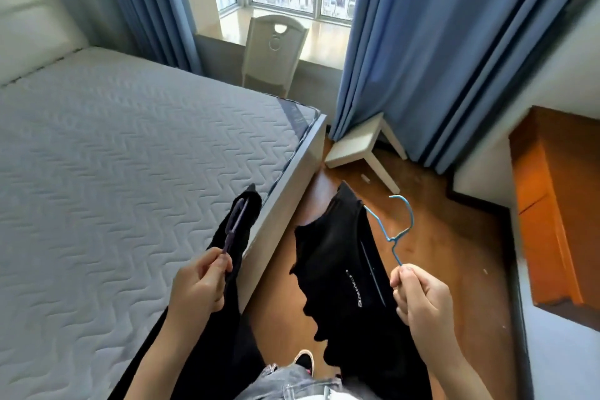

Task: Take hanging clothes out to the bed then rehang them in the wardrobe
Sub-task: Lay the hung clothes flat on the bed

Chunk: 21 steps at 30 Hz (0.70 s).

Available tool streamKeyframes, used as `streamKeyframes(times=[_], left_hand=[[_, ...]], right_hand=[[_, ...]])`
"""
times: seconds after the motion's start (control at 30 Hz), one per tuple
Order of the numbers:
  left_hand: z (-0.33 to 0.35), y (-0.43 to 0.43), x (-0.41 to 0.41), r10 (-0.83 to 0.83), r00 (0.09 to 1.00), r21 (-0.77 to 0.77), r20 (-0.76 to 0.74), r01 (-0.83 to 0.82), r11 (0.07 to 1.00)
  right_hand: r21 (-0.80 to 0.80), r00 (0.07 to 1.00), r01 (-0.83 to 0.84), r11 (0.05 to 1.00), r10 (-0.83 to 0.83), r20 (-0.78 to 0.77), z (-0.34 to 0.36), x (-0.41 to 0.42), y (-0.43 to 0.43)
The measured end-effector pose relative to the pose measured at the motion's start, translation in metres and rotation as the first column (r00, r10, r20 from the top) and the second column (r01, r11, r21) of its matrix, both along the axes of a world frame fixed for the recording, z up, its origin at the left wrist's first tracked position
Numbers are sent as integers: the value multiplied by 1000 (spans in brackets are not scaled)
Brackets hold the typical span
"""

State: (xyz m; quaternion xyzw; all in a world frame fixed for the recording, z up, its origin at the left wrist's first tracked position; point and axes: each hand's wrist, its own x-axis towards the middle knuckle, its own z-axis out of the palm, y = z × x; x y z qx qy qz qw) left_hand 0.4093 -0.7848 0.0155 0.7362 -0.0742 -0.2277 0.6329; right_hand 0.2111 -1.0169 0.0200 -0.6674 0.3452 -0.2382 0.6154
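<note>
Left hand (198, 282) pinches purple hanger (234, 227), dark garment (227, 269) over bed (97, 156) edge. Right hand (422, 299) pinches blue hanger (394, 230), black shirt (344, 273) above floor; held apart, probably for separate laying.

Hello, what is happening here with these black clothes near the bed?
A person stands at the corner of the bed with a hanger in each hand. The left hand pinches the hook of a purple hanger carrying a black garment, over the mattress edge. The right hand holds a blue hanger by its hook, with a black printed garment hanging over the wooden floor. Nothing lies on the bed yet.
</note>
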Motion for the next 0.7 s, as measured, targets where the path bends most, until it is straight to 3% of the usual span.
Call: streamKeyframes(times=[0.3,0.7], left_hand=[[8,-219,136,-123,987,4,106,123,992],[21,-462,319,-32,987,-27,158,37,999]], right_hand=[[45,987,158,986,-160,24,-1,127,-181],[153,983,145,977,-160,90,6,333,-432]])
